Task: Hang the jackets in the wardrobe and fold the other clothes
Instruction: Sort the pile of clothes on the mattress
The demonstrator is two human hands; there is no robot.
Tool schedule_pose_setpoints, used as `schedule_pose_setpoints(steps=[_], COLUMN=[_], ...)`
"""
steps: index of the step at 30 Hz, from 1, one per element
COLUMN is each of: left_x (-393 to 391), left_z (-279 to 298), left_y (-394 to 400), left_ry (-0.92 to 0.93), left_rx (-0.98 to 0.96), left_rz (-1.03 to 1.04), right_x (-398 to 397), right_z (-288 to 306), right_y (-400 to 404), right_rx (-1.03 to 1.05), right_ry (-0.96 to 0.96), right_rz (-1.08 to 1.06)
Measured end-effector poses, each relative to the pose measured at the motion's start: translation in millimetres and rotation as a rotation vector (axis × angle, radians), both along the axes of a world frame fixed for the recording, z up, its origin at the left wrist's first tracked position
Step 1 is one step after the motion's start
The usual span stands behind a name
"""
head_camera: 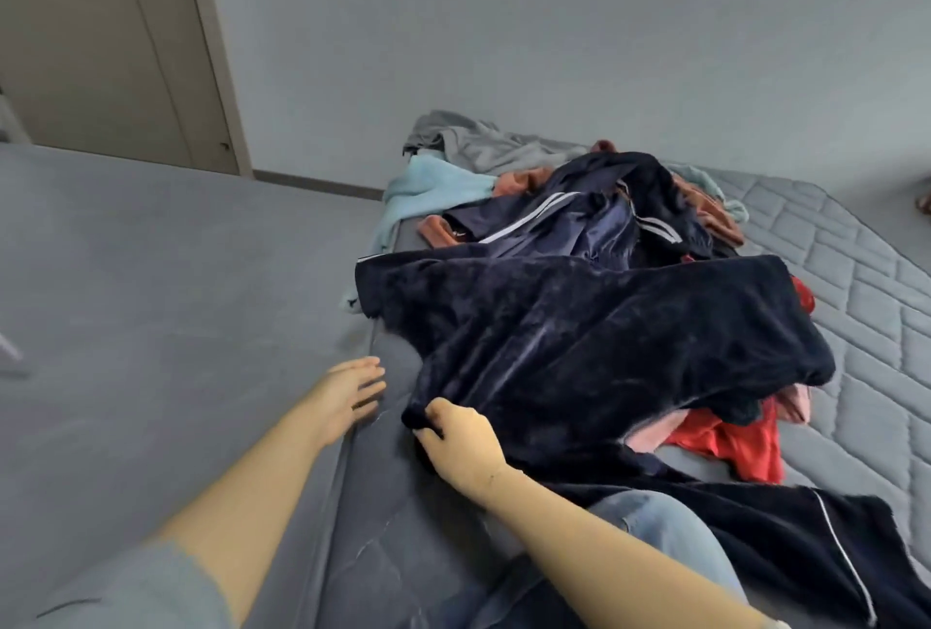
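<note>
- Grey quilted mattress (856, 306) fills the right side of my view, lying low against the grey floor (151, 275), with a pale door (101, 49) up in the far left corner.
- Next biggest, I'm seeing the navy velvet garment (604, 341) draped over the front of the clothes pile, its near edge trailing toward me with a thin white stripe along it.
- Behind it sits a navy jacket with white stripes (564, 220), rumpled on top of the heap.
- Round the edges: a grey garment (483, 144) at the far end, a light blue one (428, 185) hanging off the mattress's left side, and red cloth (725, 437) poking out on the right.
- My right hand (463, 437) is pinching the velvet's near left corner, fingers curled round the fabric.
- My left hand (347, 391) is spread, fingers straight, at the mattress's left edge, holding nothing.
</note>
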State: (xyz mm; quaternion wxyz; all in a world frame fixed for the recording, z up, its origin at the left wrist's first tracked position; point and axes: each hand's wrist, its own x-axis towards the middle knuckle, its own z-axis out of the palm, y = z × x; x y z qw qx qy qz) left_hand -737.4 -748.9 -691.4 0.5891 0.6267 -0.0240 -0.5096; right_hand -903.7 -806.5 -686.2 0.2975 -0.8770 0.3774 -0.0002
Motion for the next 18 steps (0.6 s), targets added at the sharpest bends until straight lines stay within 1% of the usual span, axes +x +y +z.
schedule_pose_setpoints(steps=[2, 5, 7, 10, 12, 14, 15, 16, 17, 18], left_x=[0, -6, -16, -39, -59, -80, -90, -100, -109, -117], left_z=[2, 6, 5, -1, -8, -16, -19, -22, -22, -23], left_y=[-1, 1, 2, 0, -2, -3, -3, -2, -3, -5], left_ry=[-0.001, -0.001, 0.000, -0.045, -0.100, -0.135, -0.116, -0.060, 0.027, 0.154], left_rx=[0.001, 0.018, 0.068, 0.139, 0.192, 0.259, 0.277, 0.276, 0.258, 0.243], left_rz=[0.040, 0.045, 0.001, 0.003, 0.083, 0.225, 0.292, 0.319, 0.308, 0.289], right_x=[6, -2, -20, -62, -98, -138, -158, -179, -199, -217], right_z=[-1, -3, 3, 22, 39, 51, 53, 54, 52, 49], right_y=[7, 9, 0, -29, -55, -82, -95, -107, -119, -129], right_rx=[0.062, 0.276, 0.342, 0.388, 0.436, 0.464, 0.461, 0.450, 0.436, 0.431], right_ry=[-0.010, 0.061, 0.031, -0.161, -0.280, -0.367, -0.415, -0.470, -0.531, -0.580], right_rz=[0.049, 0.103, 0.050, -0.123, -0.231, -0.402, -0.502, -0.605, -0.711, -0.811])
